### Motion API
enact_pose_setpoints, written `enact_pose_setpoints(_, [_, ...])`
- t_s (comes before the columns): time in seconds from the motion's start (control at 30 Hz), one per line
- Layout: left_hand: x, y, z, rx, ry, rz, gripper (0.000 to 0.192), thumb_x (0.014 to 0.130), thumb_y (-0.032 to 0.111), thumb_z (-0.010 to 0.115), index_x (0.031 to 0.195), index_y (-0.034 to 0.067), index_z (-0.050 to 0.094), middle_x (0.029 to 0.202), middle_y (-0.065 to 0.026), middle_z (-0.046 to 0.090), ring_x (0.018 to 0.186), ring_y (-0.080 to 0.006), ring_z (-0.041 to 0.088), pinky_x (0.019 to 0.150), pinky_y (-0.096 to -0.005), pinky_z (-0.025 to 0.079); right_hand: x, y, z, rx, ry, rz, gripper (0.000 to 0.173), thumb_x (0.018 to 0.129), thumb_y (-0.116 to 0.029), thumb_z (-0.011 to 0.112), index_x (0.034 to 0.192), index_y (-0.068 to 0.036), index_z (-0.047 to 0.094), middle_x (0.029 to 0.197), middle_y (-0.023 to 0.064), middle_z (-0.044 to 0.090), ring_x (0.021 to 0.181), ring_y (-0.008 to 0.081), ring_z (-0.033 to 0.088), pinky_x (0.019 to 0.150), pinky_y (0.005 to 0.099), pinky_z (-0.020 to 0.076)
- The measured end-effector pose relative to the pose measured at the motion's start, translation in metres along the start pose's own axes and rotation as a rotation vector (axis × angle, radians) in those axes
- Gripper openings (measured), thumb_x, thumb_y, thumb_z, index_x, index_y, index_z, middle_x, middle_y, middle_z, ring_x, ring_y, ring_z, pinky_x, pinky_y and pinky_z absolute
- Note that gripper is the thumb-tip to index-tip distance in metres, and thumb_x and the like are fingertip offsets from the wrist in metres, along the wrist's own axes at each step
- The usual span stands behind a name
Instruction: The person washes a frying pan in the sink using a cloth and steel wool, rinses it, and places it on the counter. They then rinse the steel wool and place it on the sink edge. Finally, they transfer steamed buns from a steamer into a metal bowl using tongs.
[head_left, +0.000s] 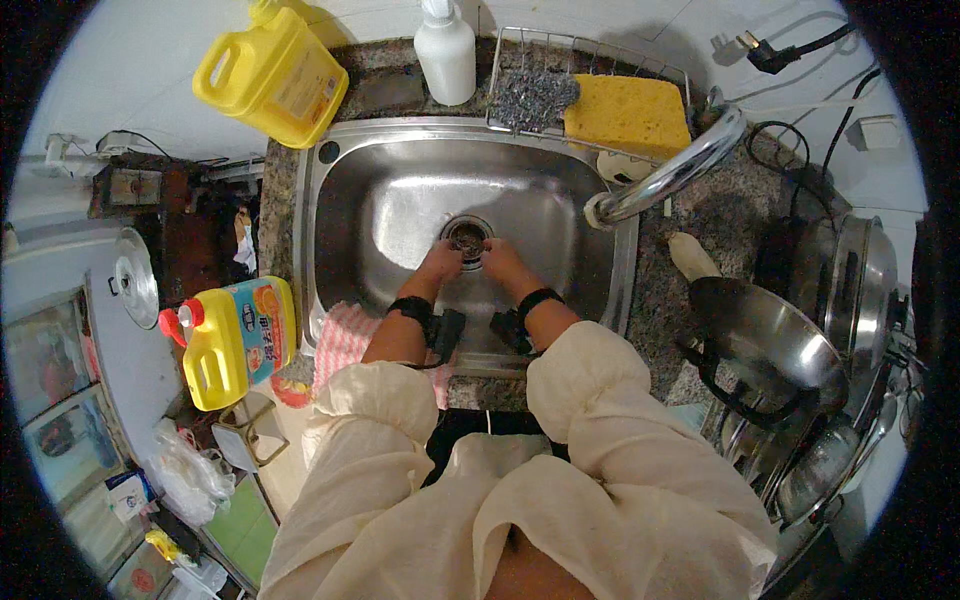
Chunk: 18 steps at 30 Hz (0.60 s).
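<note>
A stainless steel sink (352, 247) lies before me, its drain (469, 217) near the middle of the basin. In the drain opening sits a round sink strainer (469, 237), dark inside. My left hand (441, 259) pinches its left edge, and opposite, my right hand (501, 259) pinches the right edge. The fingertips are small in view and partly hidden by the hands. Dark straps with small devices circle both wrists. A red-and-white striped cloth (341, 341) hangs over the front left rim, under my left forearm.
A curved chrome faucet (675, 172) reaches over the sink's right side. Behind stand a yellow jug (277, 79), a white bottle (445, 56) and a wire rack (517, 36) with steel wool (532, 99) and yellow sponge (626, 112). Another yellow jug (240, 341) is left; a pan (772, 345) right.
</note>
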<state>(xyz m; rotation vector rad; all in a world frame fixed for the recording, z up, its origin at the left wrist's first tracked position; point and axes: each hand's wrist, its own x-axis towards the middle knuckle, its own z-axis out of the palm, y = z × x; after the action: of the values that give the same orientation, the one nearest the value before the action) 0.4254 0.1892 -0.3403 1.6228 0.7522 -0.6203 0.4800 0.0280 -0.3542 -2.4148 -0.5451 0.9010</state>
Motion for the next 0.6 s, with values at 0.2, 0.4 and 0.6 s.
enact_pose_setpoints(0.2, [0.015,-0.015,-0.001,0.687,-0.046,0.383,0.032,0.078,0.008,0.052,0.108,-0.003,0.060,0.087,-0.0197,0.066,0.077,-0.0280,0.065,0.060,-0.0383,0.051,-0.045,-0.037,-0.049,0.554,0.046,0.151,0.033,0.082,-0.013,0.054,0.111,0.001,0.060,0.108,0.0176,0.064,0.096,0.0276,0.062,0.082,0.0366,0.0481])
enact_pose_setpoints(0.4, [-0.071,0.064,0.016,0.171,-0.016,0.273,0.033,0.081,0.012,0.054,0.110,-0.002,0.061,0.090,-0.0157,0.066,0.079,-0.0241,0.064,0.062,-0.0356,0.052,-0.090,-0.063,-0.103,0.554,0.102,0.211,0.032,0.083,-0.019,0.059,0.108,0.002,0.061,0.103,0.0142,0.064,0.093,0.0224,0.062,0.077,0.0337,0.0488])
enact_pose_setpoints(0.6, [-0.172,0.140,0.047,-0.187,-0.018,0.598,0.015,0.081,0.010,0.067,0.082,0.002,0.054,0.073,-0.0046,0.059,0.059,-0.0096,0.055,0.048,-0.0243,0.045,-0.177,-0.089,-0.156,0.915,0.446,0.140,0.018,0.078,-0.015,0.068,0.083,-0.001,0.057,0.075,0.0063,0.060,0.060,0.0131,0.058,0.050,0.0283,0.0457])
